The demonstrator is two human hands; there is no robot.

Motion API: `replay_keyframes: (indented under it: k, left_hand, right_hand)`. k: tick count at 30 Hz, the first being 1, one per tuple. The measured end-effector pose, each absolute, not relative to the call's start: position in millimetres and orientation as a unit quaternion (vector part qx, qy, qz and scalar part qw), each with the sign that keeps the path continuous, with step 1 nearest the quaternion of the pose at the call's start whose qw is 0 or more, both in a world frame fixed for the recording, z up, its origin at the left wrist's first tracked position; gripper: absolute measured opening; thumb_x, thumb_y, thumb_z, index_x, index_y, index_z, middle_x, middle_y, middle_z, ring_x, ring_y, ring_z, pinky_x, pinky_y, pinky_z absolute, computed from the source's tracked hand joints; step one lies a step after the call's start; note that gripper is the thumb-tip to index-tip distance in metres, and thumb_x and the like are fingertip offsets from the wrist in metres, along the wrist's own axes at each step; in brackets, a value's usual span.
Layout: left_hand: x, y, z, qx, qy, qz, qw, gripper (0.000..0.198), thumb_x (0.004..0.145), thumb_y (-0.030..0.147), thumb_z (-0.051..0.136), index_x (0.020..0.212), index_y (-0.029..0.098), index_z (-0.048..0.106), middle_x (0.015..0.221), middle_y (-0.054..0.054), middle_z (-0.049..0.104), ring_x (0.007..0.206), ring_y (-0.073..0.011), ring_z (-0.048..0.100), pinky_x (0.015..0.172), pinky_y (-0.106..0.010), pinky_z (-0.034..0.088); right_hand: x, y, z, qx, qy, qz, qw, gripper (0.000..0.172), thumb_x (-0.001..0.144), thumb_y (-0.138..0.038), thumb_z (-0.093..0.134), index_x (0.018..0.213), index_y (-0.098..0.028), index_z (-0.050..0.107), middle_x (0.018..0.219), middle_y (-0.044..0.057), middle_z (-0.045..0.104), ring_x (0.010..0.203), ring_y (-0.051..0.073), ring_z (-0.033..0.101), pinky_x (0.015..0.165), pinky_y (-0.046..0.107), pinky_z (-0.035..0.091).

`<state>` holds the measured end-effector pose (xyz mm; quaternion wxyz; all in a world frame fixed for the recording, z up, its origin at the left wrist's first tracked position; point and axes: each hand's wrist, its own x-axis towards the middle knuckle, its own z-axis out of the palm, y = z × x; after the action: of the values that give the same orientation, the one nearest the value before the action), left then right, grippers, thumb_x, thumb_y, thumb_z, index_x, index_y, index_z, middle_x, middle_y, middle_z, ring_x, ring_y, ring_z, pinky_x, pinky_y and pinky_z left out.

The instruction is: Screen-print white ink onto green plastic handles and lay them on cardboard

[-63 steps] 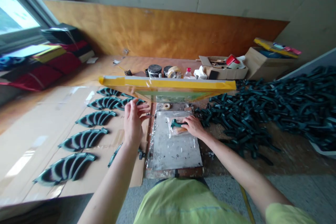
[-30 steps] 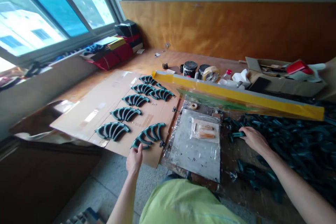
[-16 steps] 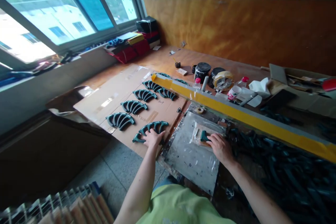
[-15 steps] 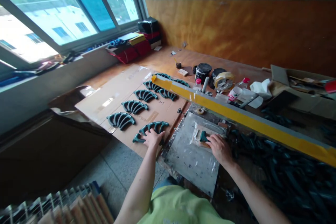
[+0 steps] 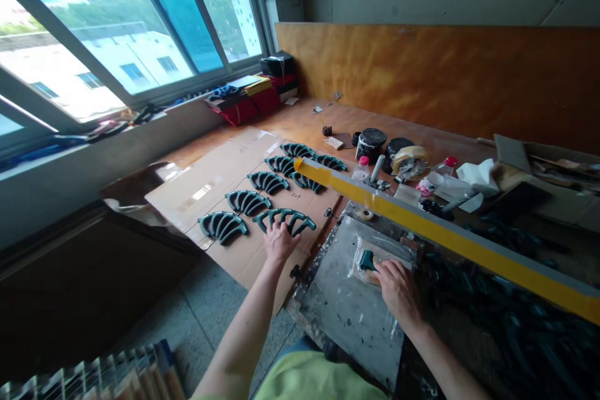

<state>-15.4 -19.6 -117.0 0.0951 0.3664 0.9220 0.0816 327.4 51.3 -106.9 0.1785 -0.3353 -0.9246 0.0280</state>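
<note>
Currently, the right hand point(image 5: 396, 284) has its fingers closed on one end of a dark green part point(image 5: 367, 260), whose broad end shows beyond the fingertips. The left hand point(image 5: 280, 239) spreads its fingers over the nearest fan of green pieces point(image 5: 304, 223), touching it; whether it pinches a single piece I cannot tell.

Bare cardboard point(image 5: 187, 184) stretches out to the left of the fans, and its front edge runs under the left forearm, with the floor point(image 5: 206, 306) below. Bare grey plate point(image 5: 340, 297) lies between the two forearms. Past the right hand, a yellow-taped bar point(image 5: 422, 219) slants across, bounding the room on the far side; a dark heap point(image 5: 510, 319) bounds it on the right.

The part sits on the plastic-covered pad on the plate, directly at the right fingertips.
</note>
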Motion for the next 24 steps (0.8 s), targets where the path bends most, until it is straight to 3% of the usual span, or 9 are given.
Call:
replay_keyframes:
  k: [4,6,11,15,18,21,24]
  left_hand:
    - [-49.4,35.5,-121.3,0.431,0.891,0.083,0.116,0.054,0.071,0.055,0.064,0.111,0.02,0.062,0.123,-0.013,0.058,0.117,-0.0315,0.05,0.096,-0.041,0.038]
    - [-62.6,57.6,-125.9,0.449,0.88,0.084,0.131,0.055,0.068,0.056,0.066,0.109,0.019,0.064,0.12,-0.014,0.059,0.113,-0.0322,0.052,0.092,-0.04,0.041]
    - [-77.9,78.2,-135.5,0.458,0.869,0.11,0.152,0.054,0.066,0.05,0.07,0.107,0.016,0.064,0.121,-0.018,0.059,0.115,-0.0378,0.052,0.092,-0.046,0.042]
    - [-75.1,76.5,-131.2,0.459,0.856,0.183,0.15,0.062,0.068,0.044,0.071,0.122,0.017,0.058,0.14,-0.021,0.048,0.13,-0.0422,0.039,0.098,-0.054,0.037]
    - [-64.0,78.2,-110.8,0.461,0.832,0.268,0.152,0.059,0.077,0.05,0.062,0.126,0.017,0.054,0.14,-0.021,0.049,0.132,-0.0374,0.04,0.101,-0.051,0.037]
    - [-39.6,77.8,-68.8,0.46,0.782,0.378,0.185,0.055,0.091,0.058,0.034,0.125,0.018,0.052,0.112,-0.013,0.067,0.104,-0.0236,0.063,0.089,-0.037,0.049]
    - [-3.3,68.6,-12.6,0.436,0.615,0.571,0.324,0.061,0.089,0.067,0.027,0.107,0.017,0.057,0.072,-0.004,0.067,0.061,-0.0151,0.064,0.065,-0.028,0.053]
  right_hand:
    - [326.8,50.4,-110.7,-0.354,-0.918,0.03,0.177,0.027,0.095,-0.025,0.046,0.114,-0.019,0.064,0.099,0.011,0.066,0.094,0.024,0.06,0.084,0.036,0.047]
    - [322.7,51.2,-113.2,-0.362,-0.915,0.026,0.177,0.032,0.095,-0.029,0.048,0.124,-0.02,0.06,0.111,0.011,0.066,0.103,0.025,0.06,0.089,0.038,0.048]
    - [302.7,53.1,-118.7,-0.342,-0.928,0.022,0.147,0.054,0.094,-0.035,0.05,0.146,-0.024,0.039,0.148,0.009,0.045,0.135,0.025,0.042,0.108,0.045,0.038]
    - [297.4,42.4,-112.5,-0.317,-0.941,0.049,0.105,0.066,0.088,-0.039,0.061,0.146,-0.018,0.038,0.151,0.013,0.039,0.141,0.028,0.033,0.115,0.051,0.028]
    - [303.7,26.6,-97.8,-0.26,-0.953,0.115,0.106,0.061,0.085,-0.04,0.066,0.139,-0.017,0.048,0.142,0.013,0.051,0.136,0.026,0.042,0.114,0.049,0.031]
    - [315.2,15.6,-80.4,-0.248,-0.942,0.169,0.15,0.046,0.088,-0.033,0.064,0.132,-0.021,0.057,0.13,0.009,0.063,0.124,0.021,0.055,0.111,0.044,0.038]
    - [333.4,20.9,-65.9,-0.333,-0.903,0.172,0.209,0.03,0.09,-0.026,0.059,0.12,-0.024,0.066,0.118,0.007,0.069,0.113,0.02,0.062,0.104,0.042,0.046]
